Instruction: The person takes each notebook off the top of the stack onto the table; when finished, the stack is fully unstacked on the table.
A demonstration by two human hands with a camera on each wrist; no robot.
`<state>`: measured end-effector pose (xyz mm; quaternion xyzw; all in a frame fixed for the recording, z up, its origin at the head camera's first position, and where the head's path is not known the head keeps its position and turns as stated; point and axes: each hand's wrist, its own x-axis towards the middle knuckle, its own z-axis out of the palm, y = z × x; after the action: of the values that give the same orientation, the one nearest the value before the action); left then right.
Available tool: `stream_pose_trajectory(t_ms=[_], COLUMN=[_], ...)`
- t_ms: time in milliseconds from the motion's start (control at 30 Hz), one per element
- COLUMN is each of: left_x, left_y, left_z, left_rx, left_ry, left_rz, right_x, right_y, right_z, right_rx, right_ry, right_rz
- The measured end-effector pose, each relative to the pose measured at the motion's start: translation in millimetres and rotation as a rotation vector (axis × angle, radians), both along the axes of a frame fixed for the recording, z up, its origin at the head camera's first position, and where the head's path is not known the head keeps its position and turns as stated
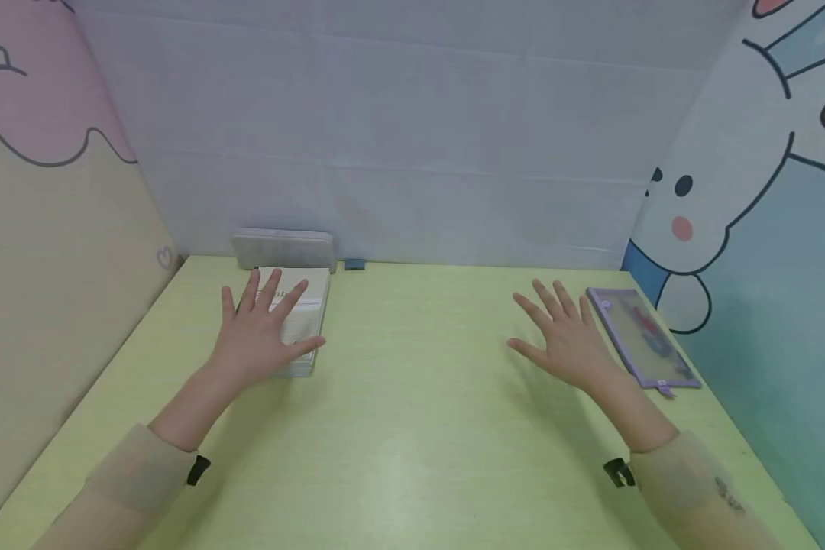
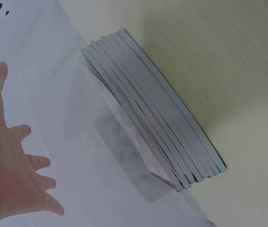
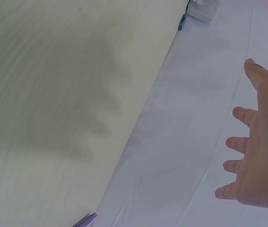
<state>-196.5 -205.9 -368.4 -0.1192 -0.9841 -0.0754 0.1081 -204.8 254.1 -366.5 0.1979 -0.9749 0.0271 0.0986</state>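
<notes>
Both hands hover over the table with fingers spread and hold nothing. In the head view the left hand (image 1: 257, 336) overlaps a stack of booklets (image 1: 307, 325), covering part of the printed top cover. From the side, the left wrist view shows the booklets' (image 2: 148, 109) layered edges, with the left hand (image 2: 13, 165) apart from them. On the other side, the right hand (image 1: 567, 340) is nearest a purple-edged zip pouch (image 1: 649, 336), which lies flat and has small coloured things inside. The right wrist view shows the right hand's (image 3: 262, 146) fingers held apart from the tabletop.
A grey case (image 1: 285, 248) stands behind the booklets against the white cloth backdrop (image 1: 412, 114). Beside it at the table's back edge is a small dark blue block (image 1: 354, 264). Walls with cartoon drawings flank the pale yellow-green table (image 1: 412, 428).
</notes>
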Motion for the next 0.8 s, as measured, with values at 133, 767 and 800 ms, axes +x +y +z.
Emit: stream_pose_trajectory(t_ms=[133, 767, 800], left_x=[-2.8, -25.4, -26.2], left_y=[-7.0, -73.3, -76.9], left_z=[5.7, 9.5, 7.9], left_rx=[0.010, -0.056, -0.062], left_ry=[-0.003, -0.002, -0.005], left_rz=[-0.013, -0.028, -0.025], right_x=[-4.8, -28.4, -29.4], right_y=[-7.4, -89.8, -96.2], right_z=[11.6, 56.1, 56.2], right_rx=[-0.001, -0.034, -0.042], right_ry=[0.021, 0.001, -0.003], right_rz=[0.003, 0.057, 0.068])
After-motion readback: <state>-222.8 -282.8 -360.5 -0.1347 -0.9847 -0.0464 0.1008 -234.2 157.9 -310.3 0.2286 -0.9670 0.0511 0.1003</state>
